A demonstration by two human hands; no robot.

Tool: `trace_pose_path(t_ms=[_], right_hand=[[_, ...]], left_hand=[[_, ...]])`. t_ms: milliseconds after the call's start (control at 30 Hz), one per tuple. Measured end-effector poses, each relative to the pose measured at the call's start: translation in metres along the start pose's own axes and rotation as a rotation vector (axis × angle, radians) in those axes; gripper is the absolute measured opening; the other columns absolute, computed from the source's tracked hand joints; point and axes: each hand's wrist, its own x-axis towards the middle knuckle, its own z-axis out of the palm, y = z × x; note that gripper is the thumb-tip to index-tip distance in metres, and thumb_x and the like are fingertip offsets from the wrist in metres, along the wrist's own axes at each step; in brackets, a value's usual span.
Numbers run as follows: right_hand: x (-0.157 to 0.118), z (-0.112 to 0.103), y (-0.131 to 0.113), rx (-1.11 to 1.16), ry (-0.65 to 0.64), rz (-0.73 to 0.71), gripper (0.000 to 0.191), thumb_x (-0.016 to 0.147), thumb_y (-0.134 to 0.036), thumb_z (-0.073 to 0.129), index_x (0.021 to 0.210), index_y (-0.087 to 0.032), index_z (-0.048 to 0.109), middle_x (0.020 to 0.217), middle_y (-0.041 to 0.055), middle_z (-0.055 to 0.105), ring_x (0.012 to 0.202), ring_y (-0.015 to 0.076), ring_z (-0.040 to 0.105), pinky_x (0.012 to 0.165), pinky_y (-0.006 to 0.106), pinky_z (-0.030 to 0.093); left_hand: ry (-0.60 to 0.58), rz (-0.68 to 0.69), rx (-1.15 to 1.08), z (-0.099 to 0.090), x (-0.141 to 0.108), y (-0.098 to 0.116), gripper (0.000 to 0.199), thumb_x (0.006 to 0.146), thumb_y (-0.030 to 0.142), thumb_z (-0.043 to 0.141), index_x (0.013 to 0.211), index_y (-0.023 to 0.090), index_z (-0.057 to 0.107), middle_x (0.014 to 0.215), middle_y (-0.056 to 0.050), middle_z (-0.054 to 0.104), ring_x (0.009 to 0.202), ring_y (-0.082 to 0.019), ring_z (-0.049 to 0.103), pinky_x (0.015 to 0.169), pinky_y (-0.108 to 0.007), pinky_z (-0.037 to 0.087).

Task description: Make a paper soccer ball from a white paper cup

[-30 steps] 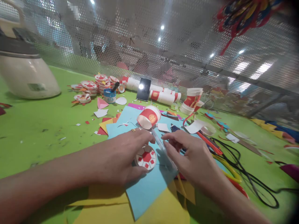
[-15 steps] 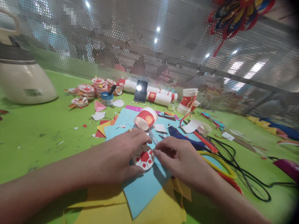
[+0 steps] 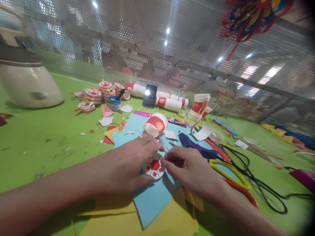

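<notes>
A small white paper disc with a red centre, red patches and dark lines like a football lies over light blue paper. My left hand curves around its left side, thumb at the near edge and fingers at the far edge, holding it. From the right, my right hand has thumb and forefinger pinched together at the disc's right rim, over a red patch. Whatever is between those fingertips is too small to make out. Beyond the hands, a red-and-white paper cup lies tipped on its side.
A blue glue gun and yellow-and-red scissors lie at right beside a black cable. Behind stand a blue jar, finished paper discs, a phone and stacked cups. A kettle stands at left.
The whole view has shifted slightly, so everything sits a little further right. My right fingertips now cover more of the patch at the disc's right rim; the left hand keeps its hold.
</notes>
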Motion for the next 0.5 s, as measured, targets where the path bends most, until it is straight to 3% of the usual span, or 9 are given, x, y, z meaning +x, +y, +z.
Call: trace_pose_path(t_ms=[500], right_hand=[[-0.0004, -0.002, 0.0002, 0.011, 0.008, -0.041, 0.018, 0.086, -0.022, 0.058, 0.073, -0.017, 0.07, 0.067, 0.0018, 0.066, 0.06, 0.0131, 0.053, 0.054, 0.026, 0.039]], left_hand=[[0.008, 0.026, 0.011, -0.0008, -0.0013, 0.0019, 0.041, 0.086, 0.023, 0.067, 0.124, 0.021, 0.05, 0.123, -0.008, 0.059, 0.117, -0.026, 0.056, 0.099, -0.038, 0.045]])
